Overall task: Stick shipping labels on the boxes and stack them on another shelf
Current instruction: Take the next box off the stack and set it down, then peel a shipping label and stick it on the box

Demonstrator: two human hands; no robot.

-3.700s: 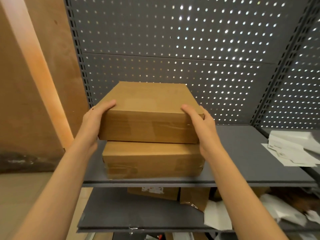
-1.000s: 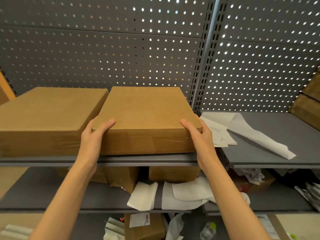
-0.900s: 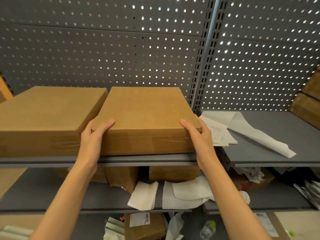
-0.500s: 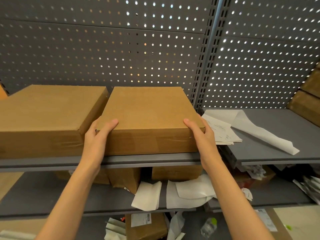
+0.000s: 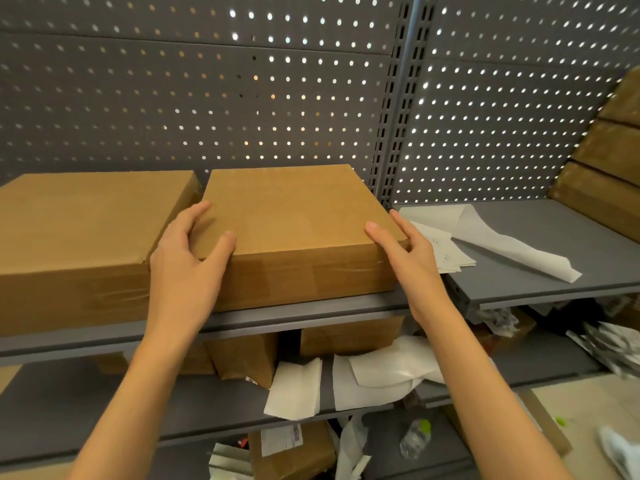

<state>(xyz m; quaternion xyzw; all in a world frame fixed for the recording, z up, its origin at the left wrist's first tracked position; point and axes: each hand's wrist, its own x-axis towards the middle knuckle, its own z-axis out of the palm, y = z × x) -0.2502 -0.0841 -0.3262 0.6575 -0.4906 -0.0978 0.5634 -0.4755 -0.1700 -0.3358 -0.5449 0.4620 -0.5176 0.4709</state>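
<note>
Head view: nearest to you, your two bare forearms reach up and forward from the bottom edge. Your left hand [image 5: 188,268] wraps the near left corner of the flat cardboard box [image 5: 298,230], thumb on top and fingers along its left side. Compared with half a second ago, those fingers now show spread further up that side. Your right hand [image 5: 407,252] lies with straight fingers against the near right corner, thumb on the lid, much as before; the hands sit well apart, one at each front corner.

The box lies flat on the grey shelf [image 5: 311,317], in the same spot as half a second back, just beside a second box [image 5: 83,237] on its left; whether the two touch is hard to tell.

Below, the lower shelf [image 5: 86,410] holds more cartons [image 5: 349,337] and loose white sheets [image 5: 377,375]. To the right, the neighbouring shelf [image 5: 554,275] carries white label papers [image 5: 485,237], with stacked boxes [image 5: 602,178] at its far right. Behind everything runs the perforated back panel [image 5: 207,98], split by an upright post [image 5: 398,98].
</note>
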